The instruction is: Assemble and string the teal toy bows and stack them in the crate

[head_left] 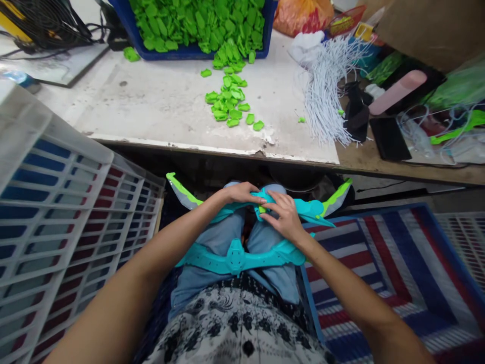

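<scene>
Above my knees is a turquoise toy bow (299, 206) with green-and-grey tips, held at its middle by both hands. My left hand (243, 193) is closed on the bow from the left, its fingers over the centre part. My right hand (283, 215) has its fingers against the same centre part, around a small green plastic piece (262, 209) set there. Fingers hide part of that spot. Across my lap lies a second turquoise bow part (235, 257), touched by neither hand.
A blue bin (202, 55) full of green plastic pieces stands on the white table (159, 106), with loose pieces (229, 98) spilled before it. White strings (328, 91), a pink object (397, 92) and a black phone (390, 138) lie right. A white crate (76, 187) stands left.
</scene>
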Action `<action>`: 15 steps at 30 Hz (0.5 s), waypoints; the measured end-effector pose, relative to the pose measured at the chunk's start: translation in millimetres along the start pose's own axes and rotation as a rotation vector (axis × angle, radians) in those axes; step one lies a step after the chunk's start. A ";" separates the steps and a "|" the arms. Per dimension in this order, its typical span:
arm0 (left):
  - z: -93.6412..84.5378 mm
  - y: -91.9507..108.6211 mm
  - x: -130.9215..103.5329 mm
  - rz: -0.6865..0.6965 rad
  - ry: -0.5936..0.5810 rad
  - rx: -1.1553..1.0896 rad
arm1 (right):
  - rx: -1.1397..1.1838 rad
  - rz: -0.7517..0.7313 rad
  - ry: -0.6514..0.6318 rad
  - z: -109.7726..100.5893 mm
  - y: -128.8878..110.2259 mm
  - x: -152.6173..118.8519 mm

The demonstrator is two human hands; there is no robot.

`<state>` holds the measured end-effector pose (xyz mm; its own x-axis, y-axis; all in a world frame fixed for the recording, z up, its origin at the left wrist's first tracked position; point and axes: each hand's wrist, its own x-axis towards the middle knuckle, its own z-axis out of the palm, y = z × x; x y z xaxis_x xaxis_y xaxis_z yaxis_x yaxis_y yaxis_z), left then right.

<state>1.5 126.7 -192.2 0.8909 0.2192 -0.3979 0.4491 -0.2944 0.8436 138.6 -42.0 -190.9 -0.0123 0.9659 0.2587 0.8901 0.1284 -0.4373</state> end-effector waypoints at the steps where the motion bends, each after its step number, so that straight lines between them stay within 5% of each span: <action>1: 0.6 -0.2 0.8 -0.002 0.003 0.016 | 0.030 0.052 0.009 1.7 -0.5 -0.4; 8: 7.2 1.8 9.5 -0.014 0.061 0.158 | 0.028 0.364 -0.143 10.2 5.1 16.5; 15: 19.0 23.4 -14.9 0.069 0.170 0.421 | 0.159 0.223 -0.272 -15.9 10.4 20.4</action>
<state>0.0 98.9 -173.4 0.9115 0.3254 -0.2514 0.4092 -0.6584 0.6317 154.9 -24.5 -176.6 0.0341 0.9956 -0.0868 0.8030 -0.0790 -0.5908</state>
